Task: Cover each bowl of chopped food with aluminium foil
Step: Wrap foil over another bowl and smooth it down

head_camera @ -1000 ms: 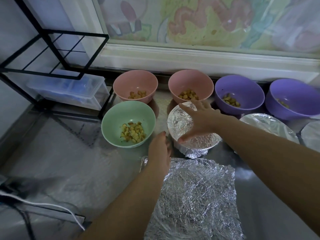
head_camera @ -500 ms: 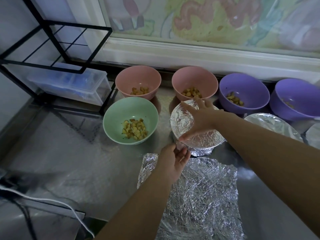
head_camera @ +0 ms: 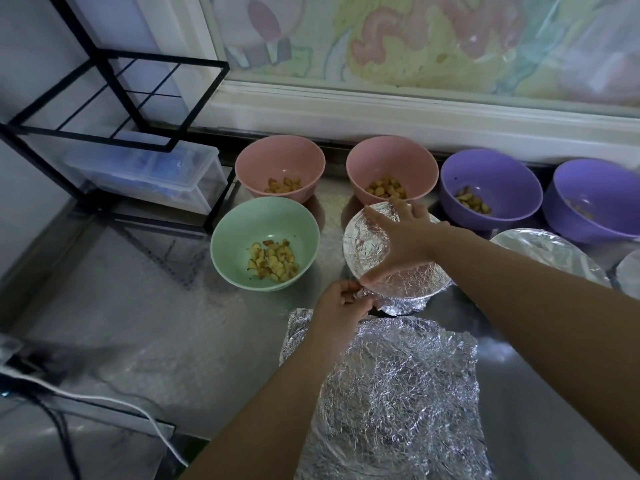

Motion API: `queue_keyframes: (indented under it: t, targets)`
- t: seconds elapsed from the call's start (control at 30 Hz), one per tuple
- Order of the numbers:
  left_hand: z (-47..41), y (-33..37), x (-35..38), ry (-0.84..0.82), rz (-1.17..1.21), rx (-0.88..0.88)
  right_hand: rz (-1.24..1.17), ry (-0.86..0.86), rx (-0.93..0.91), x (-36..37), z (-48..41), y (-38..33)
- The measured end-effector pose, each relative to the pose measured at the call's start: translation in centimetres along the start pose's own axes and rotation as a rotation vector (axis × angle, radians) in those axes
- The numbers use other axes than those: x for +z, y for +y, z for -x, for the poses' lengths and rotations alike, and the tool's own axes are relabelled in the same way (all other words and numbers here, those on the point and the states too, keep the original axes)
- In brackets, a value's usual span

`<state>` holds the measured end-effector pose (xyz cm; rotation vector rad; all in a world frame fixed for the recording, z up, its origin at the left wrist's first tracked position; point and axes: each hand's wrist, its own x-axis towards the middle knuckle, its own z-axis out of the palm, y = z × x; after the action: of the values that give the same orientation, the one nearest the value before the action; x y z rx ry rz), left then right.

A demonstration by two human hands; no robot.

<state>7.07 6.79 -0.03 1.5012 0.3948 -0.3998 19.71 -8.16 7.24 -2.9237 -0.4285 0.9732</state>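
Observation:
A foil-covered bowl [head_camera: 408, 289] stands in the middle of the steel counter. My right hand [head_camera: 398, 242] lies spread flat on its foil top, thumb at the near rim. My left hand [head_camera: 341, 303] pinches the crumpled foil edge at the bowl's near-left side. A loose crinkled foil sheet [head_camera: 391, 400] lies in front of it. Uncovered bowls with chopped food: a green bowl [head_camera: 265, 242] on the left, two pink bowls [head_camera: 280, 168] [head_camera: 391, 168] behind, two purple bowls [head_camera: 490, 188] [head_camera: 595, 199] to the right.
Another foil-covered bowl [head_camera: 550, 252] sits to the right, with a third at the right edge [head_camera: 628, 275]. A black wire rack [head_camera: 114, 98] with a clear plastic box [head_camera: 145, 174] stands at the left. Cables [head_camera: 86, 400] cross the near-left corner. A window ledge runs behind the bowls.
My left hand moved forward from the loose sheet to the covered bowl's near edge and took hold of its foil. My right hand stayed flat on the top.

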Motion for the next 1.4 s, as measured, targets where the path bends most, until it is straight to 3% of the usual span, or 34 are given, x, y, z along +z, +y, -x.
queue_keyframes:
  t: [0.43,0.7,0.8,1.03,1.27,1.4]
  targets:
    - [-2.7,3.5,-2.7,-0.037,-0.711,0.304,0.01,0.02,0.002,0.0,0.2,-0.2]
    - [-2.5,2.6,-1.8,0.099,-0.575,0.229,0.014,0.028,0.003,0.1,0.1,-0.2]
    - [-3.3,3.4,-1.5,0.102,-0.768,0.223,0.01,0.025,0.0,0.0,0.2,-0.3]
    - [-4.2,5.5,-1.2,-0.011,-1.062,0.163,0.009,0.03,0.007,0.1,0.3,-0.3]
    - [-4.9,4.8,-1.7,-0.102,-0.939,0.287,0.012,0.03,0.009,0.0,0.2,-0.3]
    - [-5.8,4.3,-1.8,-0.132,-0.905,0.257,0.011,0.026,0.014,-0.1,0.3,-0.4]
